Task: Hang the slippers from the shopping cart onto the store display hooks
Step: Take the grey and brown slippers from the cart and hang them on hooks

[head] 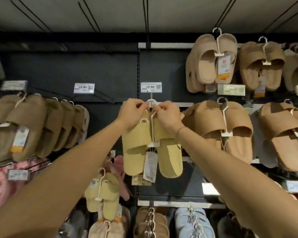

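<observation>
Shop: price tags, hung slippers

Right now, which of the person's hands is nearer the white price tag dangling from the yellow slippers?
Right. The right hand sits above the price tag, slightly to its right; the left hand pinches the hanger hook up and further left.

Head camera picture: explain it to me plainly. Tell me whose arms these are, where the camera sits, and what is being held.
There is no machine here. A person wears one camera on the head, so you see their own arms reaching forward. The left hand and right hand both pinch the top of a white plastic hanger carrying a pair of yellow slippers, raised to a display hook under the 15.90 price tag. A paper label dangles from the pair. Around them hang brown slippers on the store wall.
</observation>
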`<action>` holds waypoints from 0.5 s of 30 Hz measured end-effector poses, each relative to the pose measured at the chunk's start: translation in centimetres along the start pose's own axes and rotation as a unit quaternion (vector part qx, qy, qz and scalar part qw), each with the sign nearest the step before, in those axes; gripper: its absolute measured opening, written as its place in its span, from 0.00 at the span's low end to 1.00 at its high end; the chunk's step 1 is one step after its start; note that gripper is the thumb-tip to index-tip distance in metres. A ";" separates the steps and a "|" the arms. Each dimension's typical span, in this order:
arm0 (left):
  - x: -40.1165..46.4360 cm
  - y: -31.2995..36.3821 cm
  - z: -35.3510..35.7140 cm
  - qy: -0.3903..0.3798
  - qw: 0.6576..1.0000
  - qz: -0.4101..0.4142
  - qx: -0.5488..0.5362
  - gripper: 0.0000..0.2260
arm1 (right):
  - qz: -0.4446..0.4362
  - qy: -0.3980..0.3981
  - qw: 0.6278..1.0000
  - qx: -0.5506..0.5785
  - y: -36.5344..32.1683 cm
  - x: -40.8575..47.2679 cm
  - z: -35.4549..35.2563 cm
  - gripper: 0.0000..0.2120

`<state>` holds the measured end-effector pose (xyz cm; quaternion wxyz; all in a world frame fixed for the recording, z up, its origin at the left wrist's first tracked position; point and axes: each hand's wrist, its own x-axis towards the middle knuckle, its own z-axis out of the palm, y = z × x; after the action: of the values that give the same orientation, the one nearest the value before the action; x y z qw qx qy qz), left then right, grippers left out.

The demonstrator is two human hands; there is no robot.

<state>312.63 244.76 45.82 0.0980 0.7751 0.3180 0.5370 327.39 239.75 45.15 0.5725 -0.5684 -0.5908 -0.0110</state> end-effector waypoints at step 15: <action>8.8 -6.3 3.2 0.061 0.993 0.026 -0.098 0.11 | -0.076 0.126 0.986 -0.078 3.0 8.4 6.0 0.12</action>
<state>314.99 255.58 48.19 0.1397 0.7357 0.2486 0.6144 327.96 250.33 46.93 0.5935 -0.5593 -0.5525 -0.1721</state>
